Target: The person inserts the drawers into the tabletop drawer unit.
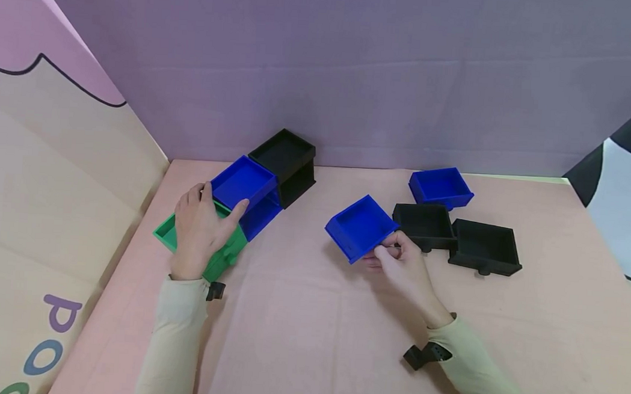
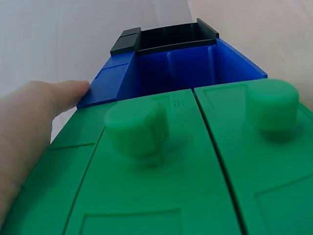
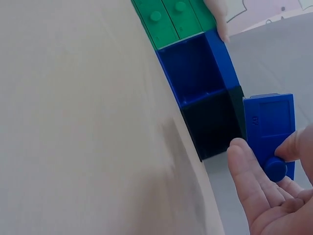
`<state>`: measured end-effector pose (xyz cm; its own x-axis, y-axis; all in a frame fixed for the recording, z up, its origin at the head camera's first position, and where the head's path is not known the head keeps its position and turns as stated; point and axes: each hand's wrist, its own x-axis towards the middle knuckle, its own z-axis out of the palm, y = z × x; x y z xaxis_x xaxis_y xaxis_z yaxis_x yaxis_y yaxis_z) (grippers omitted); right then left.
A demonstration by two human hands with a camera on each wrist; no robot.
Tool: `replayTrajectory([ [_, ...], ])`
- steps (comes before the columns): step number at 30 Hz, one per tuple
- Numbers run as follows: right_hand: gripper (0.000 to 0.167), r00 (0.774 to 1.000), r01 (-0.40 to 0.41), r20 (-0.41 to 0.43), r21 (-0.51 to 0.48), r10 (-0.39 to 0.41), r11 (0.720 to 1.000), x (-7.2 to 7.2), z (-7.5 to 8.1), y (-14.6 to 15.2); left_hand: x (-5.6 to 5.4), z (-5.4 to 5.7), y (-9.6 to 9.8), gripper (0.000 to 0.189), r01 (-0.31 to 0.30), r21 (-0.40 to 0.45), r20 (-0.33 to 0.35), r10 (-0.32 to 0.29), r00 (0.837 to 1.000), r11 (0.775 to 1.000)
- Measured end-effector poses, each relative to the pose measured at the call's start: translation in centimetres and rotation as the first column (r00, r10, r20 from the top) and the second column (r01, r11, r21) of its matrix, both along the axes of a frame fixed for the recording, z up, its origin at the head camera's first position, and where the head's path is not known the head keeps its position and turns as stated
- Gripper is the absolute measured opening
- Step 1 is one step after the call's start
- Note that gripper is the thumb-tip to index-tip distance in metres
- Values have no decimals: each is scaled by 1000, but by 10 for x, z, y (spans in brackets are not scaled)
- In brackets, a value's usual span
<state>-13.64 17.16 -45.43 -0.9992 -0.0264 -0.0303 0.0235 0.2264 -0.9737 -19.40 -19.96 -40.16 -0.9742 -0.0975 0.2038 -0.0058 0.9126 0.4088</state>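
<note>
My left hand rests on top of a green drawer cabinet, its thumb touching the neighbouring blue cabinet. Two round-knobbed green drawer fronts show in the left wrist view. Beyond them the blue cabinet and a black cabinet stand in the same row, their front openings hollow. Over the table's middle, my right hand pinches a blue drawer near its round knob. That drawer is held tilted, open side up, apart from the cabinets.
Right of the held drawer, two black drawers lie side by side, the other black drawer a little nearer me. Another blue drawer sits behind them. A grey backdrop rises at the table's far edge, and a printed panel stands left.
</note>
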Motion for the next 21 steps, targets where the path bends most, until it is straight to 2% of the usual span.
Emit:
replayTrajectory([
  [6,17,1000,-12,15,41,12,999,-7,-2,-17,0,0,0,95,-2,-5,-1,2,1000,1000],
  [10,18,998,-15,55,66,11,998,-10,-4,-29,0,-1,-1,95,0,-5,-3,0,1000,1000],
  [15,17,995,-19,95,46,15,999,-13,-8,-44,0,-1,-1,93,0,-9,-3,0,1000,1000],
  [21,14,996,-9,88,33,6,999,-19,-11,-57,0,-1,-1,95,4,-7,-26,-4,1000,1000],
])
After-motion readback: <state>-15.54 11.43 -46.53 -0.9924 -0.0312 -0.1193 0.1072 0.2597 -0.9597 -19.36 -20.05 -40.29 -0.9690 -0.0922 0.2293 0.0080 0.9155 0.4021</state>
